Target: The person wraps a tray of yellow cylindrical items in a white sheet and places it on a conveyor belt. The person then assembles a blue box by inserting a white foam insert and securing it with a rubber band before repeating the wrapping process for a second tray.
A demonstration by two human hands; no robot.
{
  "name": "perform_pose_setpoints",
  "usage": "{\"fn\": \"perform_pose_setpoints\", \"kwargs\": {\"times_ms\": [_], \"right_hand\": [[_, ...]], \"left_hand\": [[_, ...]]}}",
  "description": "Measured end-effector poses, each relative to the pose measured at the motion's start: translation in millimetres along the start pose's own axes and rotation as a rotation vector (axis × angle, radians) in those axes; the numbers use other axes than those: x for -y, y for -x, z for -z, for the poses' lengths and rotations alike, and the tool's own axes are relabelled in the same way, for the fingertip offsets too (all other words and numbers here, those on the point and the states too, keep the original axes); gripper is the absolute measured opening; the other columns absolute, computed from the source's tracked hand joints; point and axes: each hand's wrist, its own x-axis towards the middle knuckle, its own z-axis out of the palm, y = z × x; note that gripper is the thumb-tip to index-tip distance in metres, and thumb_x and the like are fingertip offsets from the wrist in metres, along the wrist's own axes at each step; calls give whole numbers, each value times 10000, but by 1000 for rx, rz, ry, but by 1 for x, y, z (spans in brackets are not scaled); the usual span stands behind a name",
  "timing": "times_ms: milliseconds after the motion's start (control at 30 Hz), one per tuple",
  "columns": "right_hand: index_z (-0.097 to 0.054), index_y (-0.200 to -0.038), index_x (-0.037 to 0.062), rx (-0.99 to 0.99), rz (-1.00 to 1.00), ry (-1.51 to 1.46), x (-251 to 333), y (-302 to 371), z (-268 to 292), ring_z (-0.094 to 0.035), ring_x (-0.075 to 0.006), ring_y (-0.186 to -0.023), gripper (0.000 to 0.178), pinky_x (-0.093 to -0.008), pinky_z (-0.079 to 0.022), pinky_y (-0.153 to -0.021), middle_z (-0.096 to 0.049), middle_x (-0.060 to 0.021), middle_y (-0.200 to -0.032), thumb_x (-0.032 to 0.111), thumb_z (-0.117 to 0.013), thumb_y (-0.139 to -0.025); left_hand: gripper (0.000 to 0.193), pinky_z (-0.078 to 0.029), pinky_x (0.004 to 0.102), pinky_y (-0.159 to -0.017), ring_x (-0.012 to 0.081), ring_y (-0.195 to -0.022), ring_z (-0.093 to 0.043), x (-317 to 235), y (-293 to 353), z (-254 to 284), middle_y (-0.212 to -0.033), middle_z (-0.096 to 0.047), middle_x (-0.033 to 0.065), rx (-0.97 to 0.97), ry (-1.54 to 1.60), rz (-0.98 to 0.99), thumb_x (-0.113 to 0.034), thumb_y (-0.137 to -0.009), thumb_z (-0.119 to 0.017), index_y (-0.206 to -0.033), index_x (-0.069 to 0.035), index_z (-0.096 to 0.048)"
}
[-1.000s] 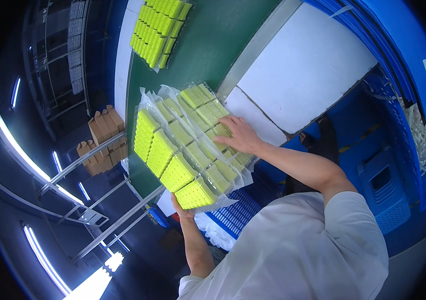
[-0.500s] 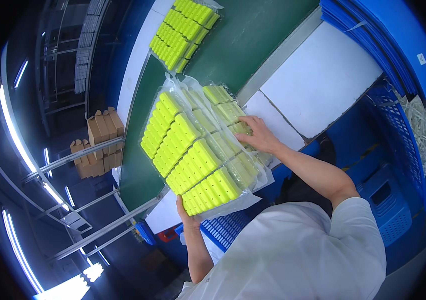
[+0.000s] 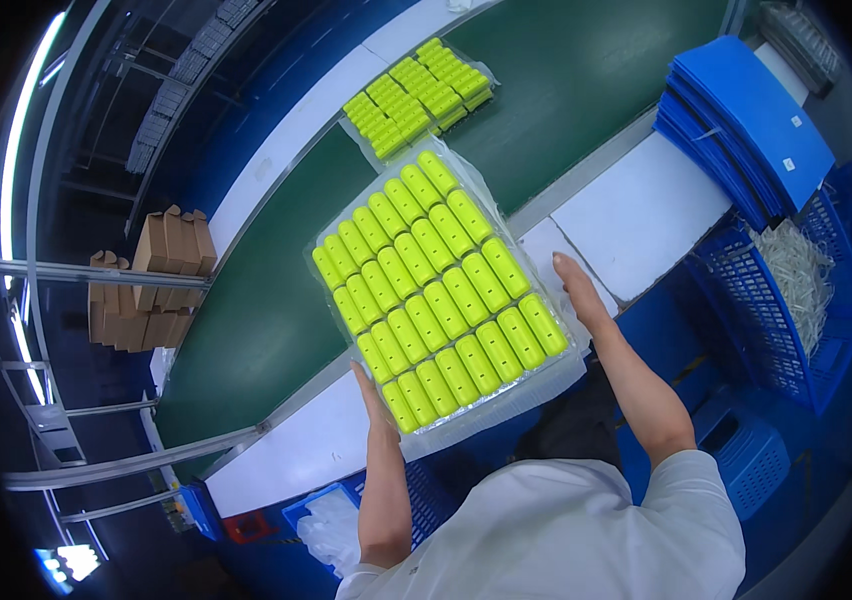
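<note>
Here, 4 yellow rows (image 3: pixel 444 308), 2 hands (image 3: pixel 370 396) (image 3: pixel 582 292)

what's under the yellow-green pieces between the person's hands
Pale translucent plastic sheeting sticks out past the edges of the yellow-green pieces, and a green surface shows farther out. What lies directly beneath the pieces, including any lower layer, is covered.

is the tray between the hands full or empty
Full: yellow-green pieces sit side by side in four rows across the tray, with no empty slot visible.
</note>
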Motion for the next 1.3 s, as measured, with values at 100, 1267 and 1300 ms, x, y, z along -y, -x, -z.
{"fn": "perform_pose_setpoints", "kwargs": {"times_ms": [100,1267,1300], "right_hand": [[-487,-1431,63,243,-25,-134,-48,20,-2,-594,-225,-1187,556,-406,-475,-1037,-581,-79,-1367,427,-538,-1014],[-614,-1247,29,-110,-655,672,-80,150,155,-648,-199,-1052,425,-346,-531,-828,-679,-91,-1163,373,-506,-1024],[-622,-1221,24,-73,-669,750,-95,163,142,-649,-197,-1028,409,-343,-530,-813,-681,-92,-1140,362,-514,-1017]], "left_hand": [[807,-414,388,-1100,282,-1290,-534,60,-34,13,-1421,-542,156,54,-73,63,-661,-997,-382,-1522,-48,-373],[595,-518,373,-928,273,-1062,-680,149,232,40,-1143,-711,163,-823,-330,-72,-439,-931,-650,-1332,-5,-581],[569,-530,384,-910,281,-1018,-695,156,255,72,-1158,-707,163,-966,-333,-141,-424,-923,-662,-1319,-21,-592]]}}
